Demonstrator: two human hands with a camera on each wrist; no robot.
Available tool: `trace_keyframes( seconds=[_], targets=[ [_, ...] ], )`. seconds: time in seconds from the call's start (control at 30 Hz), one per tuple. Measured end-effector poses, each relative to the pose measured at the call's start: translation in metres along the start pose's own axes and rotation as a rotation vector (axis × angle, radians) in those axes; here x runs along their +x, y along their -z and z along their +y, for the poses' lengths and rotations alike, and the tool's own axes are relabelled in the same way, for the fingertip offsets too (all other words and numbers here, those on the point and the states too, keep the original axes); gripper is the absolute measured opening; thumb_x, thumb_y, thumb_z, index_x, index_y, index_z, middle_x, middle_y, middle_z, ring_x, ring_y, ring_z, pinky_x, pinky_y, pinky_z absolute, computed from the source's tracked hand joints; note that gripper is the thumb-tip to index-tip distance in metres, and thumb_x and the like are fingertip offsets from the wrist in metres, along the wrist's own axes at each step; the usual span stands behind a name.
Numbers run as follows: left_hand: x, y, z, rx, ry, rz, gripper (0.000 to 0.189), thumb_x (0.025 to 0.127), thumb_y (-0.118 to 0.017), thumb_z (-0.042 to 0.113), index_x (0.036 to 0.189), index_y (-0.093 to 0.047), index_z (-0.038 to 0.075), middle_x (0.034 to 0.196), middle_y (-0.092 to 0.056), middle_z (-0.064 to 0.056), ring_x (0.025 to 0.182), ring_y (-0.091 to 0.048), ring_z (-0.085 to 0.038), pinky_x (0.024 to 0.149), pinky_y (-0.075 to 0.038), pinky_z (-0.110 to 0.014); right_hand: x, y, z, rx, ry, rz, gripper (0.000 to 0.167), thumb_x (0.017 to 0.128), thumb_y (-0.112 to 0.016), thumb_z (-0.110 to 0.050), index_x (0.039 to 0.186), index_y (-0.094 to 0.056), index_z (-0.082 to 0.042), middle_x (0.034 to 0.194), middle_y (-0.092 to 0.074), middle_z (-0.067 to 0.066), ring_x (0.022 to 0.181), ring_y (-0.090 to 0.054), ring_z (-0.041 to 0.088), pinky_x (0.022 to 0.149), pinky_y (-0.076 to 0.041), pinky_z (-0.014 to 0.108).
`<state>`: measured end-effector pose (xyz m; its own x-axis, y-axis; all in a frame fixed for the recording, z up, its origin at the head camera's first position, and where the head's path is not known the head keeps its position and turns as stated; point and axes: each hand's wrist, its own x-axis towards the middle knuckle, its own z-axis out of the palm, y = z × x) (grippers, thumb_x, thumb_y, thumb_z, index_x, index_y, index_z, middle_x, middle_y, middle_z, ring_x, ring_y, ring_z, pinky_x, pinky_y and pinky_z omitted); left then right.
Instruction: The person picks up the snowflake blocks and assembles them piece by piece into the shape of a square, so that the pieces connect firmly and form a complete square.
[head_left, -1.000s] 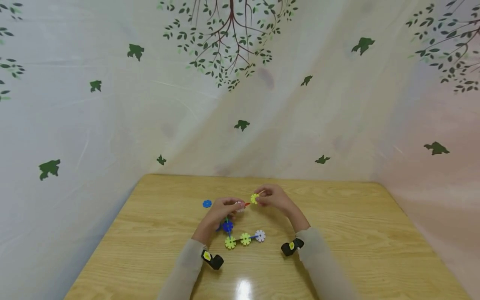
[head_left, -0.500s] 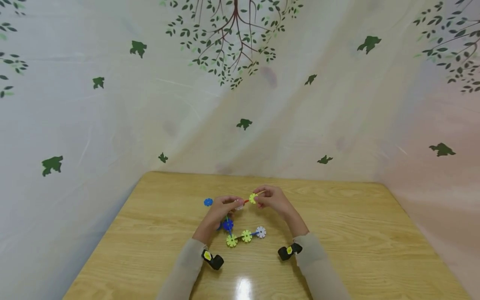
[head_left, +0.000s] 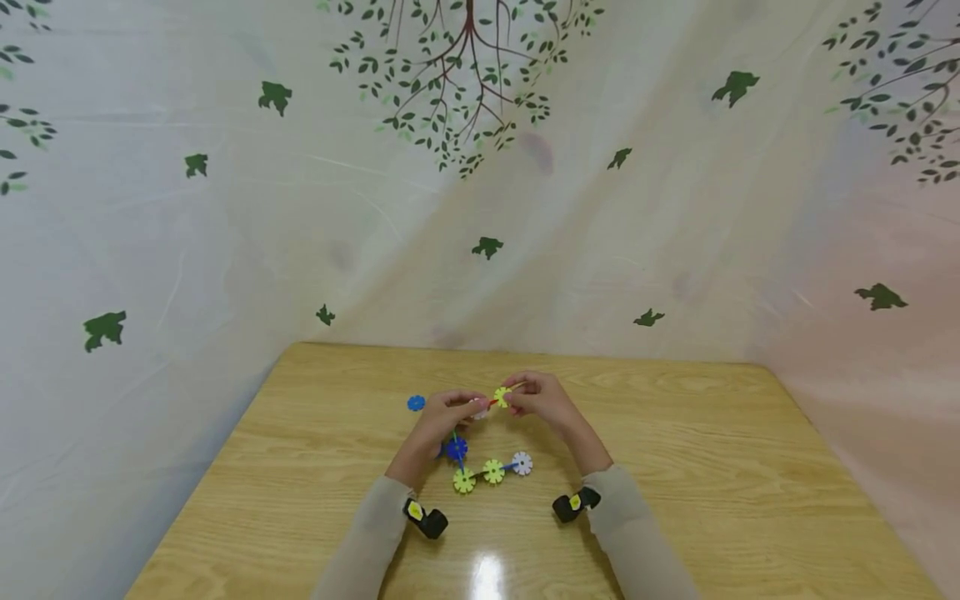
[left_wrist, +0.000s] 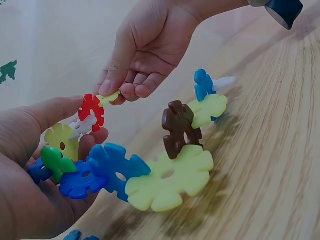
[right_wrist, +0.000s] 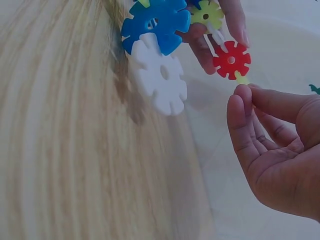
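Observation:
My left hand (head_left: 441, 421) grips a linked chain of plastic snowflake discs, its thumb beside the red disc (left_wrist: 91, 111) and white disc (left_wrist: 84, 126). Across from it, my right hand (head_left: 549, 398) pinches a small yellow snowflake disc (head_left: 501, 397) between thumb and forefinger. In the right wrist view that yellow disc's edge meets the red disc (right_wrist: 231, 60). The chain curves from my left palm through green (left_wrist: 56, 162), blue (left_wrist: 117, 167), yellow (left_wrist: 170, 185) and brown (left_wrist: 175, 125) discs to a white end disc (right_wrist: 162, 80). My left fingers hide part of it.
A loose blue disc (head_left: 416, 403) lies on the wooden table (head_left: 712, 467), just left of my left hand. Behind the table's far edge hangs a pale cloth (head_left: 390, 250) printed with branches and birds. Each wrist wears a small black camera (head_left: 576, 505).
My right hand has moved slightly left, bringing the yellow disc from a small gap up against the red disc. The left hand keeps its hold, nearly still.

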<state>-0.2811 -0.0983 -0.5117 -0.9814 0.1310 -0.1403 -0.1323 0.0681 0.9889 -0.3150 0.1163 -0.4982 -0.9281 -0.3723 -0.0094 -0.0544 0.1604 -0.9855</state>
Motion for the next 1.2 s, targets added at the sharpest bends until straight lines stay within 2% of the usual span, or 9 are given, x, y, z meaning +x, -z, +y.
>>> trace_keyframes(
  seconds=[0.17,0.33,0.47,0.7,0.93,1.2],
  targets=[
    [0.0023,0.0000,-0.0040,-0.053,-0.005,-0.013,0.037,0.094,-0.075,0.023,0.121,-0.071,-0.003,0.101,-0.076,-0.002,0.091,-0.071,-0.021,0.080,-0.061,-0.038,-0.0007,0.0002,-0.0004,0.009,-0.005,0.015,0.026,0.097,-0.068,-0.006,0.119,-0.065,0.008,0.094,-0.071,0.028,0.073,-0.068,0.022,0.075,-0.062,0.045],
    [0.0038,-0.0011,-0.0061,-0.095,-0.024,-0.016,0.035,0.095,-0.073,0.018,0.120,-0.070,-0.006,0.102,-0.075,-0.002,0.088,-0.070,-0.012,0.088,-0.060,-0.040,-0.0005,0.0002,0.0022,0.019,0.005,0.032,0.026,0.097,-0.068,-0.005,0.119,-0.066,0.008,0.093,-0.071,0.031,0.069,-0.067,0.017,0.073,-0.063,0.042],
    [0.0051,-0.0023,-0.0059,-0.130,-0.028,-0.011,0.033,0.095,-0.073,0.013,0.119,-0.069,-0.008,0.104,-0.075,-0.002,0.087,-0.069,-0.007,0.094,-0.059,-0.042,0.0006,-0.0007,0.0051,0.030,0.016,0.041,0.027,0.096,-0.069,-0.005,0.118,-0.066,0.009,0.087,-0.073,0.022,0.067,-0.067,0.013,0.072,-0.063,0.041],
    [0.0071,-0.0031,-0.0060,-0.146,-0.023,-0.004,0.033,0.094,-0.074,0.012,0.119,-0.070,-0.008,0.106,-0.075,-0.006,0.088,-0.070,-0.008,0.093,-0.060,-0.040,0.0011,-0.0023,0.0042,0.053,0.030,0.035,0.025,0.096,-0.069,-0.003,0.117,-0.065,0.010,0.080,-0.072,0.008,0.066,-0.066,0.011,0.070,-0.063,0.039],
    [0.0072,-0.0029,-0.0049,-0.153,-0.016,-0.003,0.033,0.092,-0.076,0.012,0.118,-0.071,-0.008,0.109,-0.075,-0.009,0.088,-0.071,-0.009,0.086,-0.061,-0.031,0.0008,-0.0015,0.0040,0.067,0.031,0.034,0.025,0.095,-0.069,-0.001,0.116,-0.065,0.012,0.079,-0.072,0.005,0.066,-0.066,0.011,0.069,-0.062,0.035],
    [0.0067,-0.0024,-0.0046,-0.156,-0.013,0.015,0.030,0.092,-0.076,0.011,0.116,-0.072,-0.006,0.109,-0.076,-0.010,0.087,-0.072,-0.010,0.083,-0.061,-0.030,0.0015,-0.0038,0.0062,0.107,0.028,0.028,0.026,0.095,-0.069,0.000,0.115,-0.064,0.015,0.076,-0.070,-0.001,0.066,-0.066,0.010,0.066,-0.061,0.028]
  ],
)
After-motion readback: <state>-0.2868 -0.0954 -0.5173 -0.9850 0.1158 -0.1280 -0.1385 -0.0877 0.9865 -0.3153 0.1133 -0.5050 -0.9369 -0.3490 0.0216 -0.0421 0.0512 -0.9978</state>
